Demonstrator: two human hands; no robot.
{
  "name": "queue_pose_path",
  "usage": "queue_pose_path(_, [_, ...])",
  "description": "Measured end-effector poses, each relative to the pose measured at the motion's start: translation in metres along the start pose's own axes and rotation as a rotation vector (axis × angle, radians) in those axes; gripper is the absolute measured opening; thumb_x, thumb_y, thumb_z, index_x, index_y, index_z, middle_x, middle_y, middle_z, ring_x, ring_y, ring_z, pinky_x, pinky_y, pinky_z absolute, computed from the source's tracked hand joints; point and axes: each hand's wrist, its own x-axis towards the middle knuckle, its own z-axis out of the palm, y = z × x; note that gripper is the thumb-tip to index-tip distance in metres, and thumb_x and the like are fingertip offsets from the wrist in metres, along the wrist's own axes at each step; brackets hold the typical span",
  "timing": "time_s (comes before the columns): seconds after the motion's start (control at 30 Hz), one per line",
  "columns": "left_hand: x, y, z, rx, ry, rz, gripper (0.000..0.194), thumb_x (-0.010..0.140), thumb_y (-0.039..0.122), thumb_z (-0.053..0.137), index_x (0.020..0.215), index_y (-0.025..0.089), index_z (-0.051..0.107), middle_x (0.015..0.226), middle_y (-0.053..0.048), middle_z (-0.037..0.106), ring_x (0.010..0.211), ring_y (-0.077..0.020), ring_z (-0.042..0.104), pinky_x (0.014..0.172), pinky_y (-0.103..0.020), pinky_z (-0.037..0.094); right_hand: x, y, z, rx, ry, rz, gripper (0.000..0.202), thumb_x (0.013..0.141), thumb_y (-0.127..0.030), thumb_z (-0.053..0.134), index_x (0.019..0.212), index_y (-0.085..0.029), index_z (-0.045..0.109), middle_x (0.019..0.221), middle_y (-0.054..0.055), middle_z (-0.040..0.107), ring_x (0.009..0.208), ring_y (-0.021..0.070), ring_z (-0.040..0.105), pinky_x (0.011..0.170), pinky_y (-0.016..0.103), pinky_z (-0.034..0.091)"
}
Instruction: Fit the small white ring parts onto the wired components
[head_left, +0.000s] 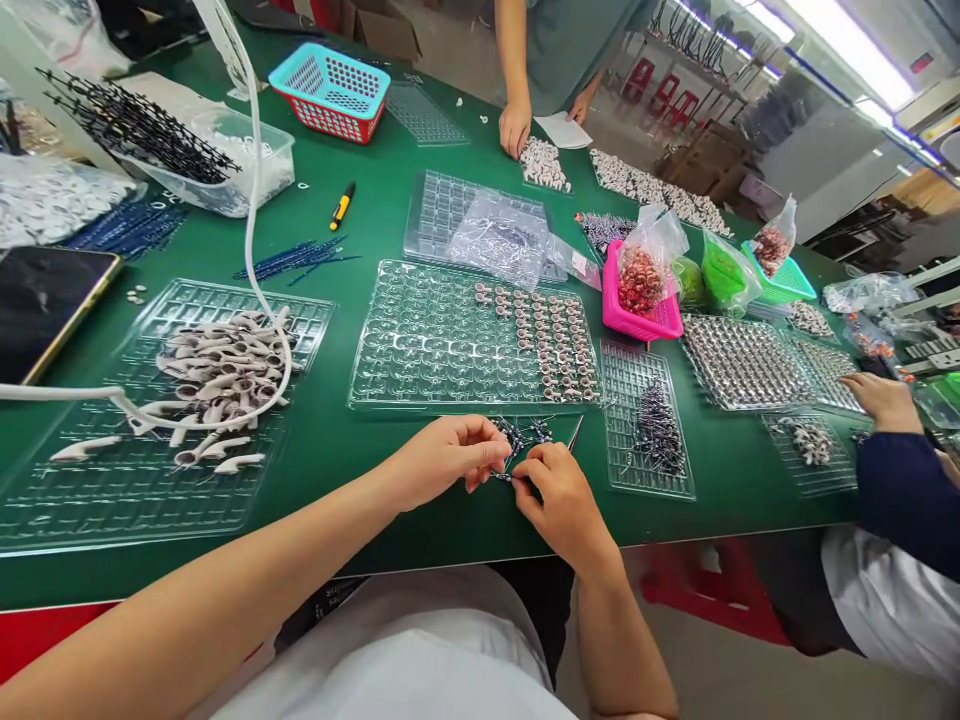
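My left hand [457,455] is closed in a pinch at the front of the green table. My right hand [559,500] faces it, thumb and forefinger pressed together. Between the fingertips is a small dark part with thin wire [504,476], mostly covered by the fingers. Just beyond lie several more dark wired parts [538,431]. The tips of metal tweezers [576,432] stick out past my right hand. Behind both hands is a clear moulded tray [427,345], whose right side holds rows of small pinkish-brown round pieces [559,345].
A tray [202,510] with pale curved shells [225,370] lies left, under a white cable loop [291,350]. Right are a tray of dark parts [656,430] and a pink basket [637,322]. One co-worker's hand [515,128] is across the table, another's [881,400] at right.
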Motion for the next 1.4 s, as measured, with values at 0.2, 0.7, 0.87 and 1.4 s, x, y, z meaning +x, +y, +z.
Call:
queue_pose_path(0.2, [0.002, 0.0, 0.0, 0.057, 0.06, 0.01, 0.028, 0.084, 0.041, 0.063, 0.088, 0.014, 0.06, 0.078, -0.004, 0.066, 0.062, -0.0122, 0.055, 0.053, -0.023, 0.045, -0.003, 0.0, -0.003, 0.012, 0.177, -0.037, 0.012, 0.085, -0.009, 0.061, 0.088, -0.02, 0.062, 0.092, 0.005, 0.062, 0.089, 0.0194, 0.056, 0.079, 0.037, 0.046])
queue_pose_path(0.7, [-0.014, 0.012, 0.008, 0.501, -0.105, 0.008, 0.032, 0.09, 0.045, 0.053, 0.077, 0.016, 0.061, 0.064, 0.004, 0.045, 0.061, -0.0119, 0.038, 0.056, -0.024, 0.03, -0.012, -0.019, 0.008, 0.309, 0.496, -0.156, 0.043, 0.079, 0.004, 0.066, 0.112, -0.023, 0.057, 0.094, 0.004, 0.07, 0.086, 0.0169, 0.063, 0.077, 0.037, 0.054])
queue_pose_path(0.87, [-0.01, 0.009, 0.007, 0.453, -0.099, -0.002, 0.029, 0.087, 0.041, 0.055, 0.073, 0.016, 0.06, 0.064, 0.004, 0.043, 0.062, -0.0117, 0.037, 0.057, -0.024, 0.03, -0.012, -0.02, 0.01, 0.32, 0.5, -0.152, 0.047, 0.081, 0.001, 0.065, 0.118, -0.025, 0.055, 0.095, 0.004, 0.071, 0.086, 0.0167, 0.064, 0.077, 0.038, 0.054])
queue_pose_path(1.4, [-0.008, 0.003, 0.008, 0.363, -0.051, -0.018, 0.029, 0.085, 0.042, 0.058, 0.074, 0.016, 0.062, 0.064, 0.004, 0.045, 0.06, -0.0116, 0.037, 0.056, -0.024, 0.031, -0.012, -0.019, 0.017, 0.427, 0.457, -0.007, 0.025, 0.085, -0.008, 0.062, 0.104, -0.025, 0.058, 0.084, 0.002, 0.067, 0.076, 0.0161, 0.062, 0.071, 0.036, 0.051])
